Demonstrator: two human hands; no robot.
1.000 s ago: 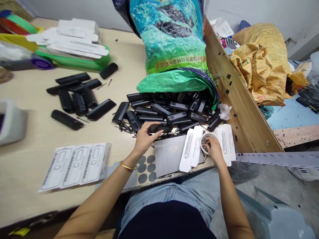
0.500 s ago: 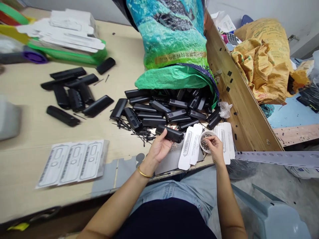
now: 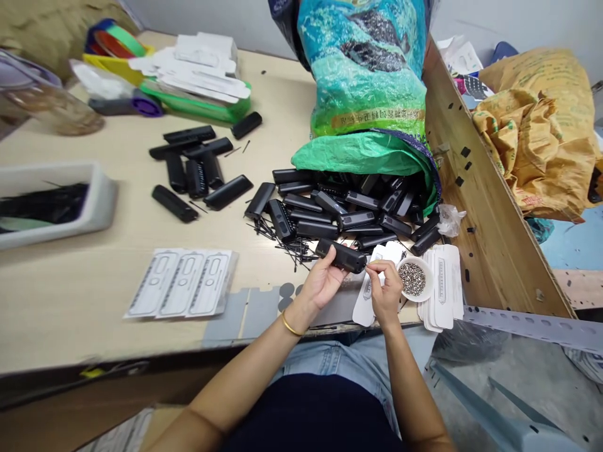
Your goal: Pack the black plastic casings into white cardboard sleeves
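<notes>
A hand could pass over the open tabletop (image 3: 127, 263) between the loose cases (image 3: 228, 192) and the printed cards (image 3: 179, 282), or up the bare strip between the green tray (image 3: 228, 113) and the sack (image 3: 367, 100). A dense pile (image 3: 316, 229) of black cases blocks the sack's mouth. The person's left hand (image 3: 323, 282), right hand (image 3: 385, 289) and held case (image 3: 343, 256) crowd the pile's near side. The bowl (image 3: 428, 290) stands just beside the right hand; beyond it, a wooden board (image 3: 494, 207) walls off the right.
</notes>
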